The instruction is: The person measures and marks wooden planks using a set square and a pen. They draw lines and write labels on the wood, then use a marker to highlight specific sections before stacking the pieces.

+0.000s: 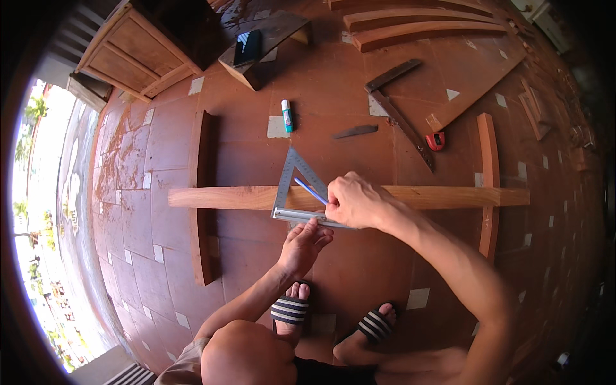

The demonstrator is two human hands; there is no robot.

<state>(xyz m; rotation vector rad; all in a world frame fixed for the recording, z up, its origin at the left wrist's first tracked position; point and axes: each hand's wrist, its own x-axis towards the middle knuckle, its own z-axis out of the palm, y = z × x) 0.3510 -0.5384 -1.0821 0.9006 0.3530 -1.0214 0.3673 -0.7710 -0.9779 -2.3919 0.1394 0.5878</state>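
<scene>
A long wooden beam (pixel 436 196) lies crosswise in front of me. On it rests a silver triangular square (pixel 282 183), its thick edge along the beam's near side. My left hand (pixel 303 244) pinches that edge between thumb and fingers. Closed around a blue pen (pixel 310 190), my right hand (pixel 354 202) is over the right part of the square. The pen slants up and left, its free end inside the square's triangular opening. My right hand hides the pen's other end and the square's right corner.
Two wooden bars (pixel 200 250) (pixel 488 141) lie under the beam. Beyond it are a glue-like tube (pixel 287 117), a dark blade (pixel 356 131), a hinged wooden angle tool (pixel 404 128) and a red tape measure (pixel 436 141). A phone (pixel 248 48) sits on a low bench (pixel 282 38). Curved timbers (pixel 423 35) lie far right.
</scene>
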